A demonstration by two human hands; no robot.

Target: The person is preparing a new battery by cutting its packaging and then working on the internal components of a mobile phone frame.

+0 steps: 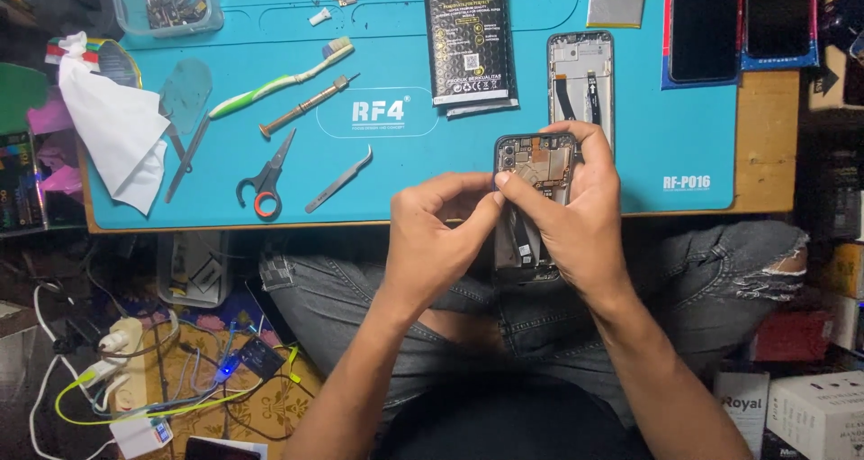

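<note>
An opened phone with its back off shows its circuit board and a flex cable. My right hand grips it from the right side, holding it above the near edge of the blue work mat. My left hand comes in from the left, its fingertips pinched at the phone's left edge beside the right thumb. The lower half of the phone is hidden behind both hands. An empty phone frame lies on the mat just beyond it.
Curved tweezers, scissors, a screwdriver, a toothbrush and a white cloth lie on the mat's left. A black battery pack sits at centre back, two dark phones at right. Cables and a power strip lie on the floor.
</note>
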